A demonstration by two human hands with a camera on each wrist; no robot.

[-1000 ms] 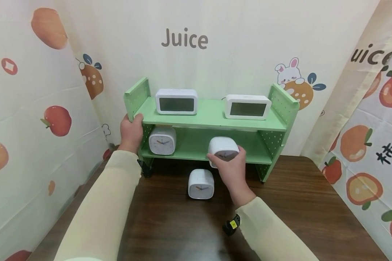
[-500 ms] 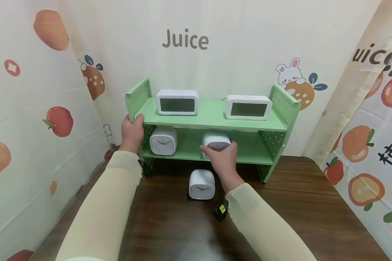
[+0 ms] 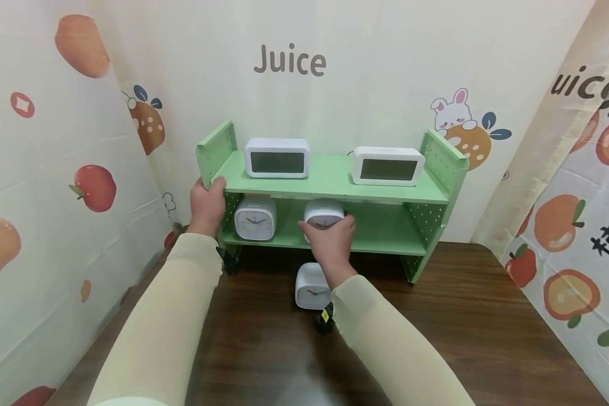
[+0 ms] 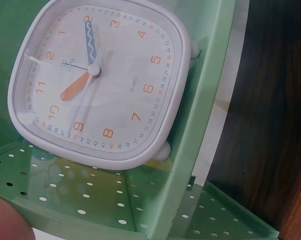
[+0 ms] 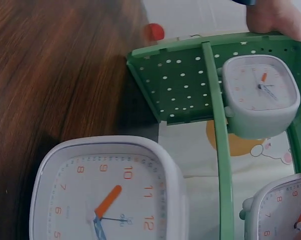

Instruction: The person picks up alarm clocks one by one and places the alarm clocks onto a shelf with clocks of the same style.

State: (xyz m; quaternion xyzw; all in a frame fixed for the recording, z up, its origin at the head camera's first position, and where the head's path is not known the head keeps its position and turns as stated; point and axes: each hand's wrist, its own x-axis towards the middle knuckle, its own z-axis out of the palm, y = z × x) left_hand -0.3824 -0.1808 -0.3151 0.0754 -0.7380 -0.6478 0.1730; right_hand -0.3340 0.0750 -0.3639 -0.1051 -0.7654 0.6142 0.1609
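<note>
My left hand [image 3: 207, 206] grips the left side panel of a green two-tier shelf [image 3: 330, 179]. With thumb and fingers, my right hand [image 3: 332, 242] holds a white analog alarm clock [image 3: 323, 208] by its sides, at the middle of the lower tier. Whether its feet touch the tier I cannot tell. A matching alarm clock [image 3: 255, 219] stands at the lower tier's left end; its dial [image 4: 105, 85] fills much of the left wrist view. Another such clock [image 3: 310, 282] stands on the table before the shelf, partly covered by my right wrist.
Two white digital clocks, one on the left [image 3: 277, 159] and one on the right [image 3: 388, 167], stand on the upper tier. Perforated side panels [image 3: 444, 163] bound the shelf. The dark wooden table [image 3: 264, 349] meets fruit-printed curtains at the back and sides.
My right hand has carried its alarm clock leftward and inward, from the shelf's front to the middle of the lower tier. The left hand keeps its grip on the panel.
</note>
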